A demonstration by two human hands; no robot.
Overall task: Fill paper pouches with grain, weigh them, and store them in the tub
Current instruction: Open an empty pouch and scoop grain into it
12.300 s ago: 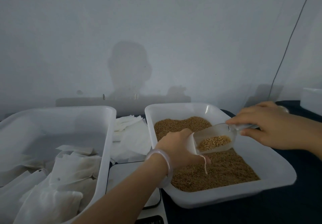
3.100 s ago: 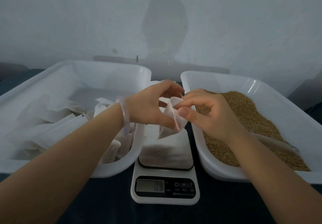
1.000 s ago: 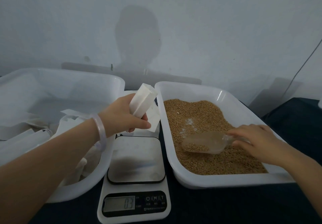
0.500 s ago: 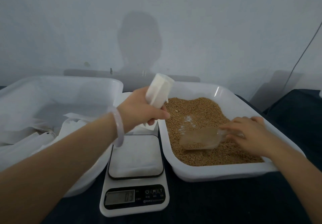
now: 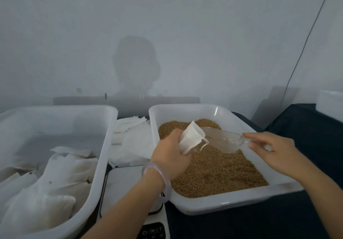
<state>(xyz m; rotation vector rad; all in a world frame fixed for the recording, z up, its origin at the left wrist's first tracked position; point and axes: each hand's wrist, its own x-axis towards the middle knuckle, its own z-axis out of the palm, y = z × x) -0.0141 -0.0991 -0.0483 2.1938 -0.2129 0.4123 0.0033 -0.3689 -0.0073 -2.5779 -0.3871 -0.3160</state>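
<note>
A white paper pouch is gripped in the left hand above the grain in the right tray. A clear scoop is held by its handle in the right hand — its front end is set at the pouch's open mouth. Filled pouches are piled in the left tub — the scale is partly hidden between the two.
</note>
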